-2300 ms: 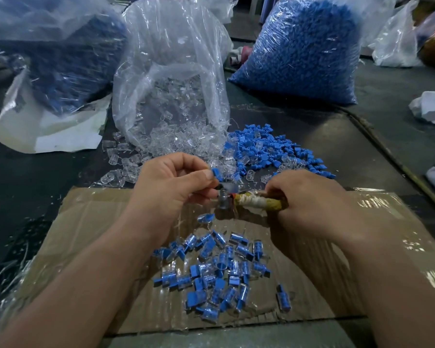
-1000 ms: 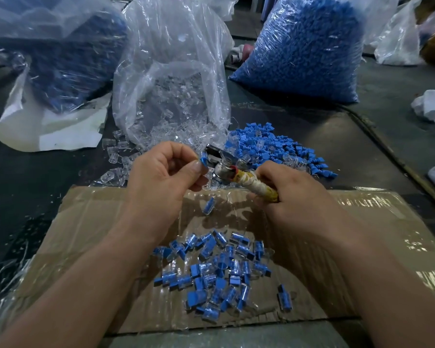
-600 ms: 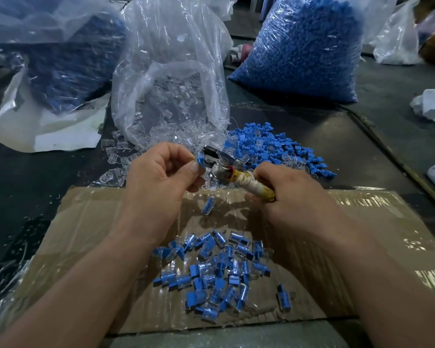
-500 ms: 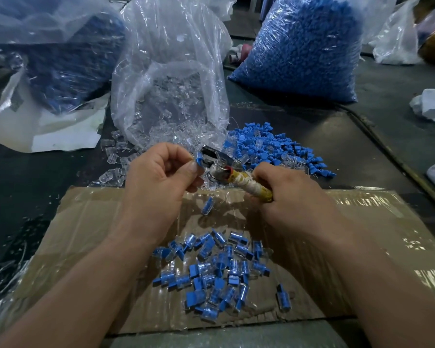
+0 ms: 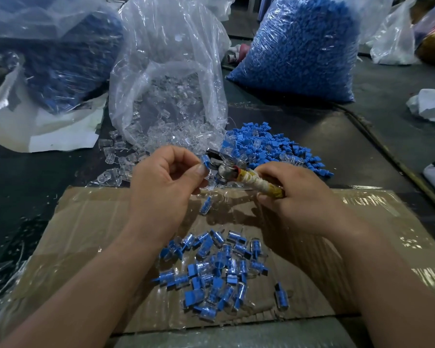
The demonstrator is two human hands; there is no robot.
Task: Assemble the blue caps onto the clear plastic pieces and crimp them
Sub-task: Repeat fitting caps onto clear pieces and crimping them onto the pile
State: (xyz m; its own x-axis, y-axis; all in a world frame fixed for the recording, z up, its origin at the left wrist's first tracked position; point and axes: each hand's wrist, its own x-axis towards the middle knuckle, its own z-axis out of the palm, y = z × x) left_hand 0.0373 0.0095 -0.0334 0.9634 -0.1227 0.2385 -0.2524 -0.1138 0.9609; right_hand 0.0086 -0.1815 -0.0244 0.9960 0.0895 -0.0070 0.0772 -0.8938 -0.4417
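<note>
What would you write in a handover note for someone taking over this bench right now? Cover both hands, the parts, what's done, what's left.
Left hand pinches a capped piece at the tip of the crimping tool.
Right hand grips its wrapped handle.
Done: pile of capped pieces on the cardboard.
Left: loose blue caps and clear pieces beyond it; this one's crimp looks unfinished.

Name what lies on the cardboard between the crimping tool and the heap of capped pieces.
A lone capped piece lies there on the cardboard, head view.

no text, label or number can be read on anything here.
</note>
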